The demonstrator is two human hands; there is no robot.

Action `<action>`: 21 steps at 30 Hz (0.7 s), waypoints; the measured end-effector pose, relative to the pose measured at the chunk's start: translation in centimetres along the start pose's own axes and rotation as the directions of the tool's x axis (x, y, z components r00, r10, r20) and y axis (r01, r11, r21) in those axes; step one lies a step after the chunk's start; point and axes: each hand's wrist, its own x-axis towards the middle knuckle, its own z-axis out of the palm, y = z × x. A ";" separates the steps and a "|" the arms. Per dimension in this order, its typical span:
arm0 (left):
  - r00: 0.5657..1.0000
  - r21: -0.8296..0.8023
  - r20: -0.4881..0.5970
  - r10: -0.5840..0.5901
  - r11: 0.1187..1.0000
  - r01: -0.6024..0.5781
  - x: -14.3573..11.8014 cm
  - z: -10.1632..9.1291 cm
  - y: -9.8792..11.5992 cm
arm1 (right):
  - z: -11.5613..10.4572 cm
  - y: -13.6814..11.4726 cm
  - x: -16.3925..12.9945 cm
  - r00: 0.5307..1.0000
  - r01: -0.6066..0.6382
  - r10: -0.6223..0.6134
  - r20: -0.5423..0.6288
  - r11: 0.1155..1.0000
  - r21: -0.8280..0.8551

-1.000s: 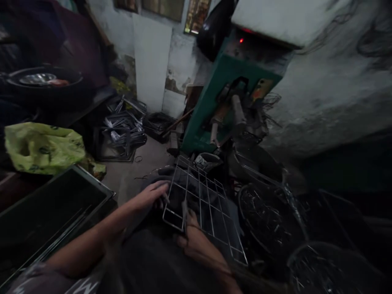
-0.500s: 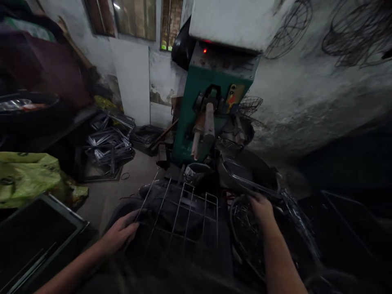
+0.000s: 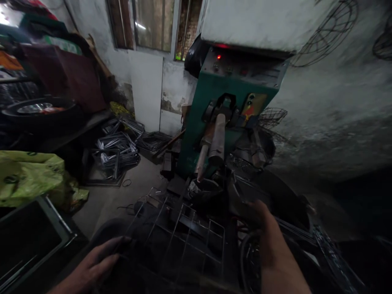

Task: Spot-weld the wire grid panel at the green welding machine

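Note:
A wire grid panel (image 3: 180, 232) lies across my lap in front of a green welding machine (image 3: 226, 106). My left hand (image 3: 92, 267) grips the panel's near left edge, fingers curled on the wire. My right hand (image 3: 269, 241) reaches forward over the right side, fingers near dark round wire baskets (image 3: 254, 257); it is blurred and I cannot tell if it holds anything. The machine's two horizontal arms (image 3: 214, 141) stick out toward me above a small dark pot (image 3: 203, 190).
A stack of metal wire frames (image 3: 118, 145) lies on the floor at the left. A yellow-green plastic bag (image 3: 27, 175) sits above a dark metal tray (image 3: 30, 237). Wire baskets hang on the grey wall (image 3: 330, 28) at the right.
The view has tilted up toward the machine. My right hand left the panel's near edge and moved right and forward to the baskets. My left hand slid down the panel's left edge.

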 end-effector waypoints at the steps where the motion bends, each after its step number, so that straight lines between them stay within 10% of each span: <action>1: 1.000 -0.017 0.018 -0.020 1.000 0.020 0.1 0.1 0.0 | -0.2 0.0 -0.3 1.000 0.012 -0.012 -0.003 1.000 -0.012; 10: 0.990 0.096 0.110 0.089 0.990 -0.100 0.4 -1.5 -0.1 | -2.1 -0.3 -4.9 0.984 -0.024 0.005 -0.176 0.994 -0.106; 16: 0.965 0.118 0.204 0.165 0.974 -0.191 0.6 -3.3 8.9 | -6.0 -0.1 -16.4 0.951 -0.143 0.082 -0.298 0.971 -0.190; 18: 0.897 -0.053 0.407 0.170 0.985 -0.163 0.6 -0.6 13.2 | -5.5 -0.9 -22.5 0.914 -0.256 0.178 -0.365 0.950 -0.178; 21: 0.674 -0.263 0.711 0.201 0.965 -0.011 0.7 6.4 17.9 | -1.8 -2.7 -31.1 0.889 -0.159 0.109 -0.445 0.984 -0.076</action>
